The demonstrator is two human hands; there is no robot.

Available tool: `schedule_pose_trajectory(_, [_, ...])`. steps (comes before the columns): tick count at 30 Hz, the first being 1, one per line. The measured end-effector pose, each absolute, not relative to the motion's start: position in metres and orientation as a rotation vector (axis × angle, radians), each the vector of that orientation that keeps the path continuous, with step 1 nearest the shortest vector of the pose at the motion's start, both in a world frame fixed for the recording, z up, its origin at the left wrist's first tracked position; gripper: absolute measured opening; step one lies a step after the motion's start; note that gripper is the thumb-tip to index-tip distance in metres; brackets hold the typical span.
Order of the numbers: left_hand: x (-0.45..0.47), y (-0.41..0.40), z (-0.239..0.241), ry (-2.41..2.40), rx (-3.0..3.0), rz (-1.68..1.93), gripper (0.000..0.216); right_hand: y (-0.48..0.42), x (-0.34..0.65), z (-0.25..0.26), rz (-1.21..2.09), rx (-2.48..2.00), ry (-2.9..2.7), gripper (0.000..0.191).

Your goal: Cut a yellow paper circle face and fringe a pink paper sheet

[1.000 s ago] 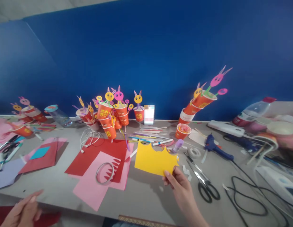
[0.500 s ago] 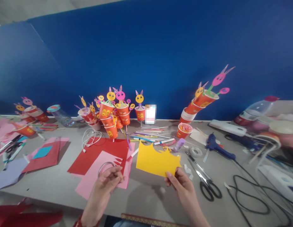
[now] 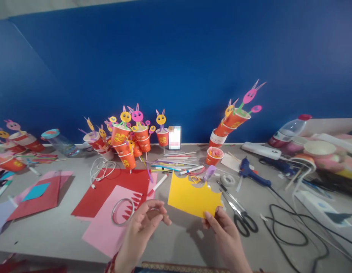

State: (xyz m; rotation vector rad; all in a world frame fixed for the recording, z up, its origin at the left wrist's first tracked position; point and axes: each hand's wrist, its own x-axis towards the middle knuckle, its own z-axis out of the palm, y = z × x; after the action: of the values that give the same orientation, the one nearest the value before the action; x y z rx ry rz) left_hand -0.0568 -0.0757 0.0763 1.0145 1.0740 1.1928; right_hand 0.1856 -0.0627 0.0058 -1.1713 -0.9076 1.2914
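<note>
My right hand [image 3: 221, 223] pinches the lower right corner of a yellow paper sheet [image 3: 190, 197], which hangs above the table. Scalloped bites are cut out of the sheet's top and right edges. My left hand [image 3: 150, 220] is open beside the sheet's lower left, fingers curved and apart, with nothing in them. Left of it, a thin silver ring [image 3: 112, 216] rests on a pink paper sheet [image 3: 100, 231] with a zigzag cut edge. Red paper [image 3: 93, 197] lies beneath the pink sheet. Black-handled scissors [image 3: 245, 223] are just right of my right hand.
Red paper cups with bunny-face cutouts [image 3: 120, 134] stand along the blue wall [image 3: 176, 68]. A cup of scraps [image 3: 214, 155], a glue stick [image 3: 210, 172], a tape roll [image 3: 228, 180] and a blue glue gun [image 3: 254, 172] sit to the right. Black cable [image 3: 291, 210] loops at right.
My left hand has moved right, away from the silver ring and closer to the yellow sheet, its fingers loosened. My right hand keeps its pinch. The view has shifted slightly right.
</note>
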Motion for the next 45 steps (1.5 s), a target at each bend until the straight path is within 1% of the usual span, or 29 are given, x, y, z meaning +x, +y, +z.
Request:
schedule_pose_trajectory(7, [-0.048,-0.07,0.08,1.001,0.825,1.217,0.035,-0.064,0.18,0.02,1.304,-1.202,-0.926,0.035])
schedule_pose_trajectory(9, [-0.046,-0.069,0.077,1.013,0.81,1.215,0.036,-0.064,0.175,0.022,1.388,-1.208,-0.972,0.039])
schedule_pose_trajectory(12, [-0.043,-0.069,0.072,1.048,0.811,1.214,0.036,-0.062,0.17,0.018,1.601,-1.246,-1.073,0.044])
schedule_pose_trajectory(13, [-0.043,-0.069,0.07,1.06,0.815,1.22,0.036,-0.062,0.171,0.015,1.611,-1.283,-1.125,0.044])
schedule_pose_trajectory(14, [-0.043,-0.07,0.068,1.072,0.82,1.227,0.035,-0.061,0.173,0.012,1.55,-1.343,-1.19,0.042])
schedule_pose_trajectory(15, [-0.042,-0.07,0.067,1.083,0.826,1.235,0.034,-0.06,0.175,0.011,1.412,-1.42,-1.256,0.04])
schedule_pose_trajectory(18, [-0.041,-0.071,0.066,1.114,0.842,1.259,0.033,-0.06,0.182,0.014,0.851,-1.618,-1.376,0.034])
schedule_pose_trajectory(19, [-0.041,-0.072,0.066,1.119,0.848,1.262,0.033,-0.06,0.182,0.019,0.749,-1.643,-1.39,0.033])
schedule_pose_trajectory(20, [-0.04,-0.072,0.066,1.125,0.854,1.263,0.033,-0.061,0.181,0.026,0.728,-1.636,-1.407,0.03])
schedule_pose_trajectory(22, [-0.038,-0.073,0.067,1.134,0.87,1.249,0.031,-0.064,0.173,0.041,0.911,-1.522,-1.466,0.025])
schedule_pose_trajectory(25, [-0.035,-0.074,0.069,1.146,0.908,1.228,0.028,-0.066,0.155,0.063,1.36,-1.177,-1.484,0.027])
schedule_pose_trajectory(27, [-0.032,-0.074,0.07,1.154,0.939,1.237,0.027,-0.065,0.144,0.072,1.467,-1.076,-1.437,0.03])
schedule_pose_trajectory(32, [-0.031,-0.076,0.066,1.182,0.991,1.299,0.022,-0.061,0.131,0.075,1.503,-1.057,-1.351,0.033])
schedule_pose_trajectory(39, [-0.032,-0.075,0.061,1.156,0.933,1.274,0.025,-0.065,0.127,0.069,1.538,-1.059,-1.266,0.029])
schedule_pose_trajectory(41, [-0.034,-0.076,0.064,1.147,1.051,1.289,0.023,-0.066,0.128,0.068,1.539,-1.061,-1.255,0.03])
schedule_pose_trajectory(45, [-0.041,-0.079,0.067,1.17,1.431,1.273,0.012,-0.066,0.132,0.066,1.542,-1.076,-1.26,0.037])
